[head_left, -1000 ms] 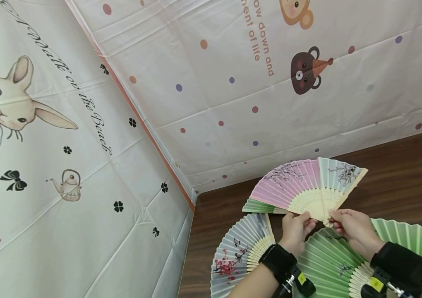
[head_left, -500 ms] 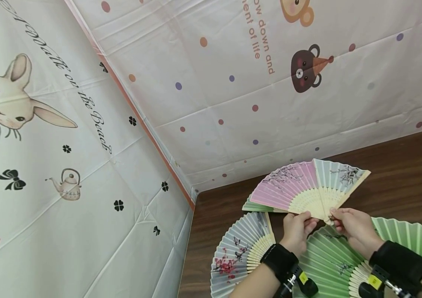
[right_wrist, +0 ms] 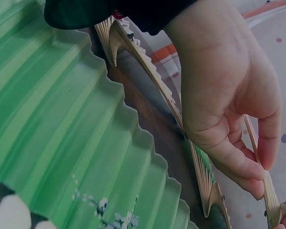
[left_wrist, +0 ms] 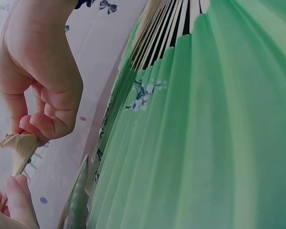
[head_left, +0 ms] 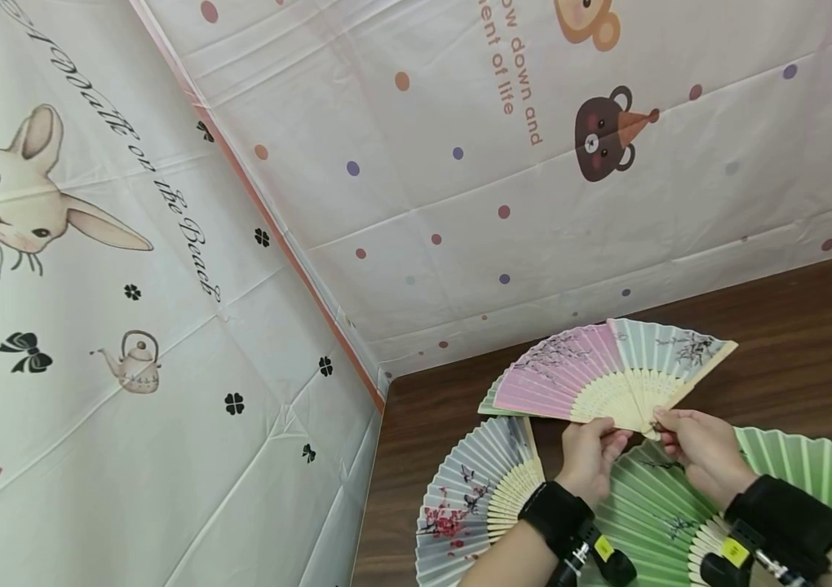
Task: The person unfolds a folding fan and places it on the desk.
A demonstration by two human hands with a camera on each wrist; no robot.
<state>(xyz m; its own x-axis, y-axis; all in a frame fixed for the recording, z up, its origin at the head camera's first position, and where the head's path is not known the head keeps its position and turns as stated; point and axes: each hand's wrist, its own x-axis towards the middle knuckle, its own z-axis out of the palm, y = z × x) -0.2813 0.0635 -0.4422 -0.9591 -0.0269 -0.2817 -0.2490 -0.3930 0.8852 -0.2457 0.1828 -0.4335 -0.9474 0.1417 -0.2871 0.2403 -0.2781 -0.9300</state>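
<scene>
A folding fan (head_left: 555, 367), pink at left and pale blue at right with dark branch prints, is spread over the table's far part. My left hand (head_left: 586, 461) pinches its left outer rib between thumb and fingers. My right hand (head_left: 702, 452) grips the narrow base by the pivot, thumb on top. The left wrist view shows the right hand (left_wrist: 43, 62) at the pale base (left_wrist: 24, 148), with left fingers (left_wrist: 23, 198) below. In the right wrist view, the left hand (right_wrist: 224, 95) pinches the wooden rib (right_wrist: 270, 200); the pink cloth is hidden there.
An open green fan (head_left: 805, 469) lies under both wrists. Left of it is a pale grey-blue fan (head_left: 449, 477) with red blossoms. Another green fan (head_left: 489, 403) peeks out behind the pink one. Printed cloth walls (head_left: 387, 204) border the dark wooden table (head_left: 812, 350).
The pale blue part of the fan has spread wider, its right edge moving right and slightly down. The pink boundary has shifted left. Both hands keep their hold.
</scene>
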